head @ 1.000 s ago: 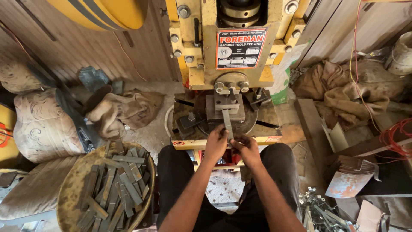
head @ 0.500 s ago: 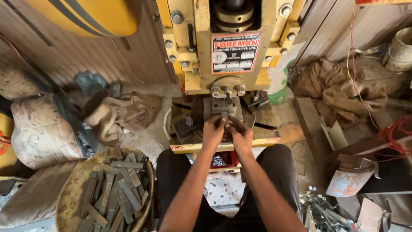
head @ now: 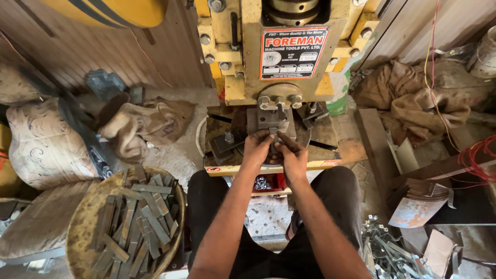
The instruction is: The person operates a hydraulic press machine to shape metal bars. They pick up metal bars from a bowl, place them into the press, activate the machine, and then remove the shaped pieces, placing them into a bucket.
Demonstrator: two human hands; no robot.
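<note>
Metal strip [head: 272,150] under press die [head: 270,120], between left hand [head: 257,149], right hand [head: 292,157]

A round press bed [head: 321,135] is seen at twelve o'clock, on which a dark die block [head: 269,122] and clamps [head: 225,146] are mounted, while on the floor [head: 178,155] a basin [head: 82,222] of flat metal strips [head: 139,222] is set at eight o'clock.

Two bare hands, the left hand [head: 257,147] and the right hand [head: 292,155], meet at one yellow metal press machine [head: 243,62]. One round rusty metal basin [head: 82,222] at near left holds grey flat metal strips [head: 144,212], too many and overlapped to count. Two crumpled brown burlap sacks: one far left [head: 150,124], one far right [head: 408,98].
</note>
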